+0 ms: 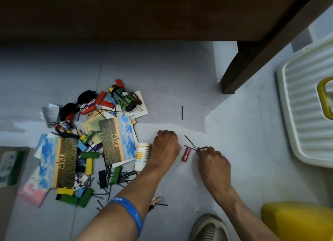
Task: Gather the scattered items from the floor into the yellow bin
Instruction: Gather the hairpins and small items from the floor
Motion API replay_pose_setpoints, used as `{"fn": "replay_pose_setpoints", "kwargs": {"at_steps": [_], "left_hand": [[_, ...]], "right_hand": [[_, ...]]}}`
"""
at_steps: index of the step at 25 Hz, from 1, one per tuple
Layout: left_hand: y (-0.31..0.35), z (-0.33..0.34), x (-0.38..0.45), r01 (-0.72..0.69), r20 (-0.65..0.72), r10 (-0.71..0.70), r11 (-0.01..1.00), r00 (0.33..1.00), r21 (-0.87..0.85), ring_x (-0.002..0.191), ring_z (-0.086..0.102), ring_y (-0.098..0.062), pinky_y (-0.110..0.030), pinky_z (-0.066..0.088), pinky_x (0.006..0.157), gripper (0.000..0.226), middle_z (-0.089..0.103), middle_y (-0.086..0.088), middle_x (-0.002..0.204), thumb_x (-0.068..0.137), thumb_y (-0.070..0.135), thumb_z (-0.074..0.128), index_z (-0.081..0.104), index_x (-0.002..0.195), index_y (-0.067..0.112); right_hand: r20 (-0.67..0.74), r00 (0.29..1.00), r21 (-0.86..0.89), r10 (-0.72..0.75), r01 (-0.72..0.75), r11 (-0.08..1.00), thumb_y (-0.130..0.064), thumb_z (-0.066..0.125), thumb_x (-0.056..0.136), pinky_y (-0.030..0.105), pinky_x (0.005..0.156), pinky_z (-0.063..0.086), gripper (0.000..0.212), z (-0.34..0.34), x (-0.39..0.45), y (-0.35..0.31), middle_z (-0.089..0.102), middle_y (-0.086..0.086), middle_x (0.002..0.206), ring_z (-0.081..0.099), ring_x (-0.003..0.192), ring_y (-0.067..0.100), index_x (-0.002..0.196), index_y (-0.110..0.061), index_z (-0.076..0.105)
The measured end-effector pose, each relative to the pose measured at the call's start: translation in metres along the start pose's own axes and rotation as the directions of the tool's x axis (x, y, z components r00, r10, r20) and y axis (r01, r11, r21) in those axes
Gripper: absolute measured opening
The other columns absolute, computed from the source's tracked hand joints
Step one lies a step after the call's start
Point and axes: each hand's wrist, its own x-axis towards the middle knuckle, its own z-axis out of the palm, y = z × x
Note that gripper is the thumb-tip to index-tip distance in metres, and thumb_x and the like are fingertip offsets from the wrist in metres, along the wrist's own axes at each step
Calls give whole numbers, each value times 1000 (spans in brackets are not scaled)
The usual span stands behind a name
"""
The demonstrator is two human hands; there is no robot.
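Observation:
My right hand (213, 162) pinches the end of a black hairpin (191, 147) that lies across a small red tube (186, 154) on the grey floor. A second hairpin (189, 141) lies just above it and a third (182, 112) farther up. My left hand (166, 144) is a closed fist resting on the floor beside a white bottle (141, 156); whether it holds anything is hidden. A corner of the yellow bin (299, 221) shows at the bottom right.
A pile at the left holds photo cards (117, 138), coloured blocks (89, 166), several hairpins (119, 175), a green bottle (122, 98) and sunglasses (75, 103). A dark table leg (232, 73) stands upper right, a white lid (306, 110) at right, my shoe (209, 228) below.

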Motion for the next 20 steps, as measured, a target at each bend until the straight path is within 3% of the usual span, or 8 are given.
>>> {"fn": "replay_pose_setpoints", "kwargs": {"at_steps": [2,3,5,7,9,12,16,20], "left_hand": [[-6,-5,-5,223,23,-232,897,972,-381,73,63,-17,-28,48,61,20,69,-3,73,78,26,64,66,74,7],[-7,-8,-6,342,108,-351,726,930,-596,59,61,-11,-23,45,53,19,66,2,60,72,25,68,65,65,8],[-6,-13,-14,448,321,-427,241,845,-861,46,51,-8,-18,38,45,13,62,3,52,70,14,69,62,60,9],[-1,-16,-23,436,453,-354,-131,818,-890,49,48,-12,-20,36,44,10,62,-4,57,76,2,62,62,70,10],[4,-18,-28,430,518,-276,-323,809,-843,51,49,-15,-21,37,44,17,60,-7,60,82,-5,54,65,87,6],[10,-17,-34,485,581,-150,-409,800,-773,49,46,-14,-20,36,43,33,53,-5,61,84,-3,39,66,102,1],[10,-16,-43,513,623,-120,-460,773,-725,50,51,-16,-26,38,51,27,58,-6,64,84,8,40,63,96,4],[8,-13,-51,465,618,-188,-503,764,-728,54,56,-17,-27,38,54,24,63,-9,69,87,11,47,65,101,4]], "right_hand": [[-17,999,-27,-33,32,999,-4,77,63,32,44,44,13,-1,0,-4,61,10,68,58,54,32,70,-8,66],[1,1000,4,-15,15,1000,-8,76,67,33,46,45,11,-1,2,-4,61,11,68,59,57,33,70,-7,65],[-17,992,167,125,-120,979,-20,68,81,33,51,43,16,-1,7,4,62,9,73,59,65,33,70,-10,62],[-17,941,384,339,-307,871,-31,62,88,29,54,38,24,-4,12,19,64,3,74,60,66,27,70,-16,61],[-27,906,510,423,-352,785,-32,63,89,28,58,38,19,-8,11,28,66,-1,77,62,70,24,75,-20,63],[-106,942,429,319,-246,869,-31,63,89,31,58,43,15,-5,0,21,64,4,82,62,72,29,81,-18,62],[5,987,227,161,-158,961,-24,63,86,31,55,41,20,6,-1,0,66,9,102,64,76,34,69,-12,61],[3,987,201,161,-158,967,-14,64,82,31,52,34,16,4,7,-9,60,14,85,63,71,36,69,-5,58]]}}
